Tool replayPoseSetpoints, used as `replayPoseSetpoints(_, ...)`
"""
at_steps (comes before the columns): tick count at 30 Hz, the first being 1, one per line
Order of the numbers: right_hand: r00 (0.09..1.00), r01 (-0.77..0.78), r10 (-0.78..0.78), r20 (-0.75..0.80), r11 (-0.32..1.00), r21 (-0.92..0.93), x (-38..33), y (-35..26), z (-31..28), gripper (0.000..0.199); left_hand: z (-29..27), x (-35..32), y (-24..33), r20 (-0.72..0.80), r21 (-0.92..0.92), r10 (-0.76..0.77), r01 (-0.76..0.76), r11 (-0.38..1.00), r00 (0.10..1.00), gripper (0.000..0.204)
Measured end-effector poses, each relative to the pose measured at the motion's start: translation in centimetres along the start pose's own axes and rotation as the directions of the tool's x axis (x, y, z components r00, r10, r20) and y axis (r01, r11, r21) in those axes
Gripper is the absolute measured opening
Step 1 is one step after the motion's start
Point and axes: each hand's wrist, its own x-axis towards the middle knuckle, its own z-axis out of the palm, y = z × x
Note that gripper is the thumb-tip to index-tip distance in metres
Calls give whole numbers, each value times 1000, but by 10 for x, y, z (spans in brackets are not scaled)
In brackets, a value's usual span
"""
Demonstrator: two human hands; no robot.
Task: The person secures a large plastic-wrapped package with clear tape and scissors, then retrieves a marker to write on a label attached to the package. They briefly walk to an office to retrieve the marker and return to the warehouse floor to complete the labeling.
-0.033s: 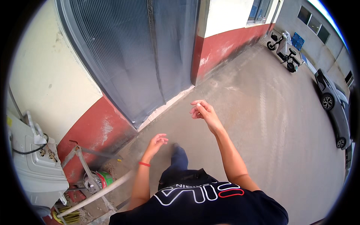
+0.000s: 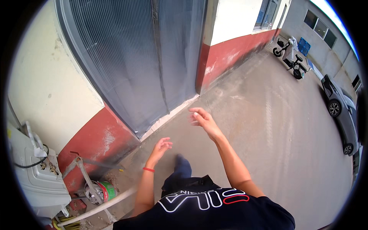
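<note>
My right hand (image 2: 202, 119) reaches forward with its fingers spread and holds nothing. It hangs over the concrete ground, just short of the lower right corner of a dark grey mesh door curtain (image 2: 145, 65). My left hand (image 2: 163, 145) is lower and closer to me, open and empty, with a red band on its wrist. It is near the foot of the curtain and its pale threshold (image 2: 168, 115). Neither hand touches anything. One dark shoe (image 2: 182, 163) shows below, between my arms.
The wall (image 2: 103, 142) is white above and red below. At the left stand a white boxy machine (image 2: 34, 176) with cables, a green-labelled can (image 2: 101, 191) and a pale pipe (image 2: 99, 207). A scooter (image 2: 289, 57) and a grey car (image 2: 339, 115) are parked at the right on the concrete yard.
</note>
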Motion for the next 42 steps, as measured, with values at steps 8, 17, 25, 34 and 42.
replayPoseSetpoints(8,980,59,-58,189,998,2,313,-81,15,43,-66,305,204,-226,-187,267,-310,932,937,46)
replayPoseSetpoints(17,941,11,-97,323,967,256,629,-68,11,35,-203,539,267,-426,-31,363,-414,910,829,33)
replayPoseSetpoints(25,947,169,-239,215,938,302,853,-127,9,54,-354,627,345,-718,183,419,-430,884,556,51)
replayPoseSetpoints(34,507,769,-703,-499,630,-108,1016,-191,-151,44,-551,652,333,-894,284,379,-353,891,238,22)
replayPoseSetpoints(42,557,575,-544,-627,798,-181,1114,-210,-177,30,-652,873,423,-795,118,245,-254,960,556,15)
